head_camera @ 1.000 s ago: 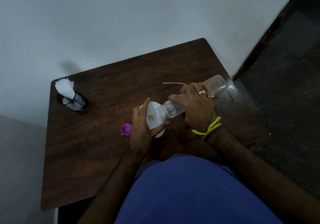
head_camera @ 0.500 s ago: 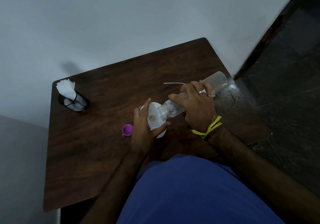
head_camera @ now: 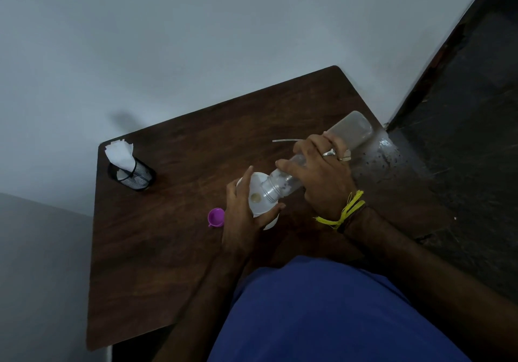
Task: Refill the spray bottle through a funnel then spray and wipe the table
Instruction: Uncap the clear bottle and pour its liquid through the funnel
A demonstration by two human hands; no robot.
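The clear bottle lies tilted over the table, its open neck set in the mouth of the white funnel; compared with a second ago its raised base sits slightly higher. The right hand stays wrapped round the bottle's middle. The left hand keeps cupping the funnel from the side, thumb on its near rim. A purple cap lies just left of that hand. Well apart, a mesh cup holding white tissue stands near the far left corner, unmoved.
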